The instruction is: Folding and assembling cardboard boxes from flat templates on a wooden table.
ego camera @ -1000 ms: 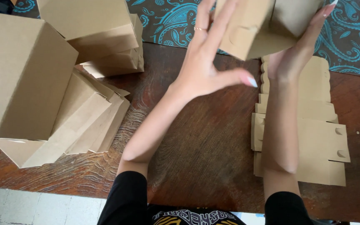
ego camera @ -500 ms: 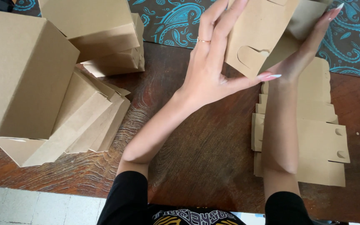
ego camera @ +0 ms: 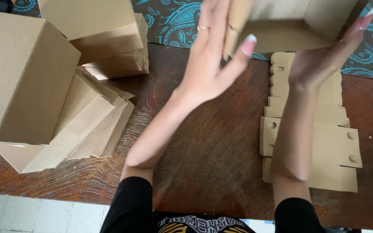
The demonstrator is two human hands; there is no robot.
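A brown cardboard box (ego camera: 281, 26) is held up near the top of the view between both hands, partly folded with its inside facing me. My left hand (ego camera: 212, 60) presses flat on its left side, thumb hooked over the edge, with a ring on one finger. My right hand (ego camera: 324, 56) presses on its right side with fingers stretched upward. Below them a stack of flat, unfolded cardboard blanks (ego camera: 324, 142) lies on the dark wooden table (ego camera: 203, 155), partly hidden by my right forearm.
Folded cardboard boxes (ego camera: 22, 73) stand and lean in a pile at the left, with more (ego camera: 104, 30) behind them. A blue patterned cloth (ego camera: 173, 21) lies beyond the table's far edge. Pale tiled floor (ego camera: 35, 215) shows at the near left.
The box has turned in my hands and opened wider; its inside now faces me. My left hand has shifted from the front panel to the left side.
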